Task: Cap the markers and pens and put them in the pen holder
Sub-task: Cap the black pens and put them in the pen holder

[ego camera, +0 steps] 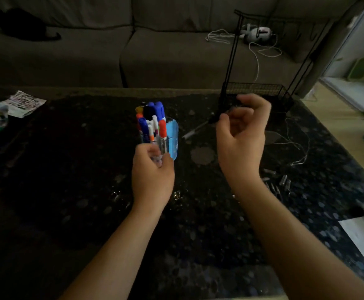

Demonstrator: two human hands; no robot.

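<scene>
head view – one pen holder (173, 135), clear with a blue panel, stands upright near the middle of the dark speckled table (68, 180). it is crowded with markers (152, 118) standing cap up; blue, orange-red, yellow and white caps show, too bunched for a sure count. one loose pen (193, 132) lies flat on the table just right of the holder, between it and the right hand. a scatter of small grey pieces (277, 184), perhaps six, lies further right, too blurred to name.

the left hand (152, 172) sits at the holder's near side, fingers curled at the lower end of a red-capped marker (162, 132) – blur hides whether it grips the barrel or is only beside it. the right hand (241, 135) is raised, well right of the holder, fingers loosely curled with the thumb toward the forefinger; whether it pinches anything cannot be told.

one black wire rack (263, 88) stands at the far right of the table, one white cord (295, 148) beside it. a printed booklet (24, 102) lies far left; its print is unreadable.
</scene>
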